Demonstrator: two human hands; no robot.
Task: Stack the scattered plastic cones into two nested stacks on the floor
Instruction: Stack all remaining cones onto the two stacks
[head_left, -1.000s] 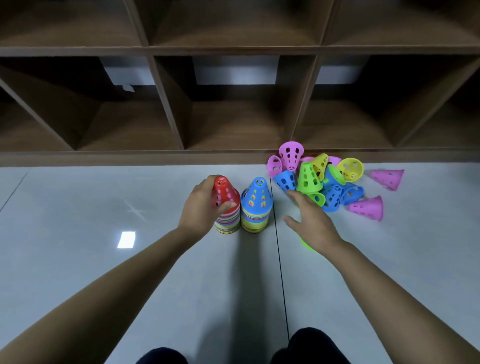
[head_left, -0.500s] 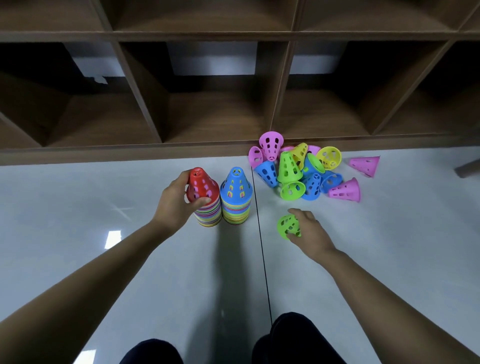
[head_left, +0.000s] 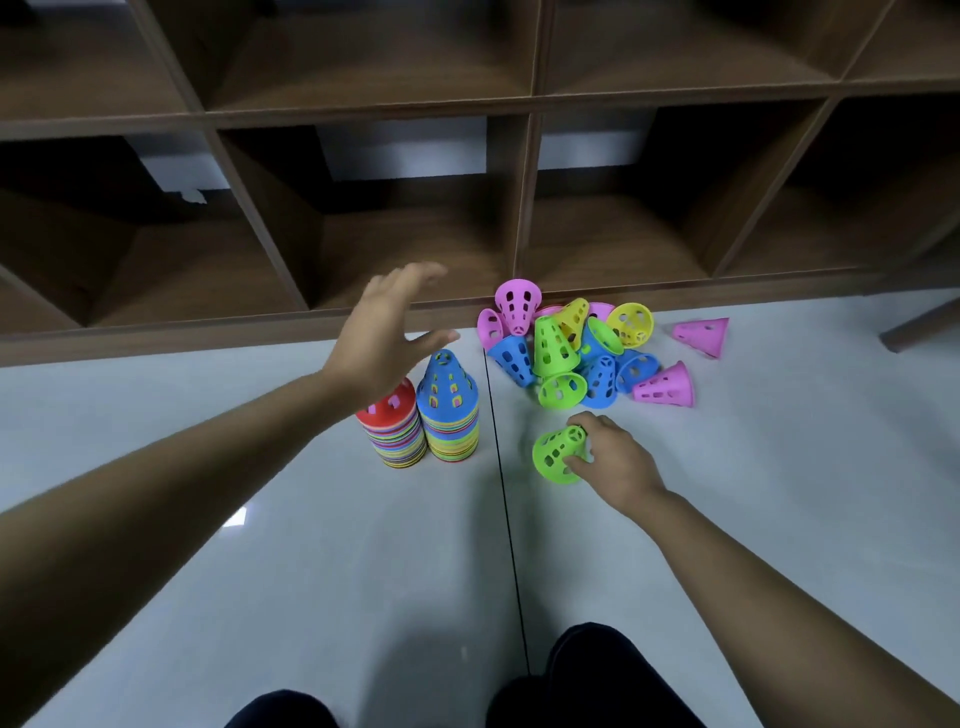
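Status, centre of frame: L hand (head_left: 387, 338) has let go of the red-topped stack (head_left: 395, 431), which it gripped 0.5 s ago, and now hangs above and behind it, fingers spread wide, holding nothing. The stack stands upright unaided, touching or just beside the blue-topped stack (head_left: 448, 410); both are on the floor (head_left: 311, 545), left of the tile seam. R hand (head_left: 613, 457), right of the seam, still pinches the green cone (head_left: 556, 457) by its narrow end, wide mouth twd lower left, close to the floor; contact w/ the floor cannot be told. Implication: the red-topped stack needs no steadying, so L hand is free to take or guide the green cone, est. next unit for nesting. Remaining: loose pile (head_left: 571, 353) at centre right against the shelf unit (head_left: 415, 104) base, plus a pink cone (head_left: 701, 335) lying apart further right. Task est. well advanced, not complete.
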